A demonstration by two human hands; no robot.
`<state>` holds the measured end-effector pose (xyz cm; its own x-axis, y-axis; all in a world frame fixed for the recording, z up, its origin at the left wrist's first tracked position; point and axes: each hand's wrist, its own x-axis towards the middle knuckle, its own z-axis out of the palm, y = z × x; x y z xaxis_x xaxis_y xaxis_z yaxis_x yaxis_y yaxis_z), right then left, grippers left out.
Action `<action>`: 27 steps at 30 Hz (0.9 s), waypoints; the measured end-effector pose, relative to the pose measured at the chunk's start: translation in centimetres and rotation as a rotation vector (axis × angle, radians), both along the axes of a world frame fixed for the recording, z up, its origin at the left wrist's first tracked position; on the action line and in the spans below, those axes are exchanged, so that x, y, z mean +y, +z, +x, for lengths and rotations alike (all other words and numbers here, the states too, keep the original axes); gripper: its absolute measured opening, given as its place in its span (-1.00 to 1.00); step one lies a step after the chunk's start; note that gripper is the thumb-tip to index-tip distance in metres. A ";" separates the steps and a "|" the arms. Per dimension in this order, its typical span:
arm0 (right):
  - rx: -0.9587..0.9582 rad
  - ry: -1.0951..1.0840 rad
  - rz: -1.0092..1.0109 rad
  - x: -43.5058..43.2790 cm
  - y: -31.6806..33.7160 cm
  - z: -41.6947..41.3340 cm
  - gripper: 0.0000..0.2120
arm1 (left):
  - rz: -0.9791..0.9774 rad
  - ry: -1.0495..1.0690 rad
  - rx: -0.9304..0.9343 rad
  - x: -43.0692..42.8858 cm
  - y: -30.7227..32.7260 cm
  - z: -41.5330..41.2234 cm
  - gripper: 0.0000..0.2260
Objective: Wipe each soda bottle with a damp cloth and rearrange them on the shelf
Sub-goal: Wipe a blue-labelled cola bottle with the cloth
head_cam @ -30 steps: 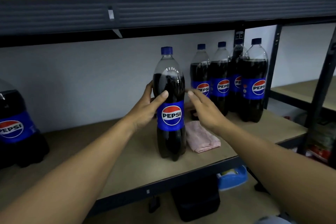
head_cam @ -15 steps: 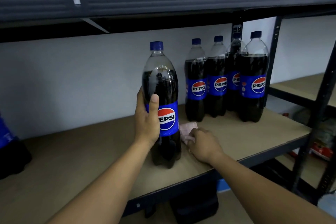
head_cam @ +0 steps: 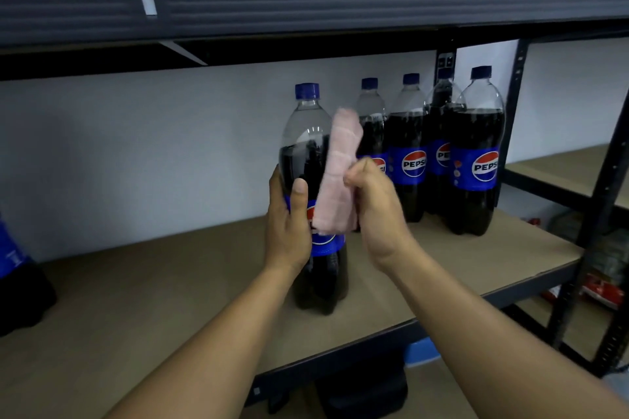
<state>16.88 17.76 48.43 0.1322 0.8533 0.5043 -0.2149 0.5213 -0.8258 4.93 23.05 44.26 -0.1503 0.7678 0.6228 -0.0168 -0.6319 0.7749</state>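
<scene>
Left hand (head_cam: 287, 231) grips an upright plastic cola bottle (head_cam: 311, 153) at its blue label; right hand (head_cam: 374, 204) clutches a folded pink cloth (head_cam: 338, 173) against it. Neighbouring bottles (head_cam: 476, 153) read PEPSI.

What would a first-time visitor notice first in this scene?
The tall dark cola bottle with a blue cap and label stands out at the middle of the tan wooden shelf board, gripped by the left hand. Just in front of it, the right hand holds up a folded pink cloth. Behind to the right, a cluster of four matching cola bottles stands on the same board.
</scene>
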 end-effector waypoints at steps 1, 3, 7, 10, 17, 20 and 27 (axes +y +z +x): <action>-0.026 -0.045 -0.055 -0.2 -1.4 -0.4 -0.74 | 0.009 0.009 0.008 -0.2 0.2 0.0 -0.15; -0.067 -0.171 -0.175 -0.5 -4.7 -0.8 -0.73 | 0.013 0.024 0.037 -0.4 0.4 0.0 -0.08; -0.006 -0.184 -0.185 -0.4 -7.2 -1.5 -0.60 | -0.011 0.041 0.074 -0.9 0.6 0.3 -0.17; -0.041 -0.129 -0.073 0.7 -2.2 -2.2 -0.59 | -0.035 0.046 0.076 -0.9 0.4 0.3 -0.21; -0.344 -0.300 0.157 2.9 5.4 -2.0 -0.42 | -0.122 -0.014 0.028 -1.3 0.6 0.3 -0.42; -0.283 -0.281 0.041 1.9 -1.0 -2.2 -0.36 | -0.080 0.038 0.076 -1.1 0.5 0.3 -0.39; -0.203 -0.119 -0.170 -0.1 -8.9 -2.5 -0.67 | -0.076 0.060 0.075 -1.0 0.0 0.1 -0.27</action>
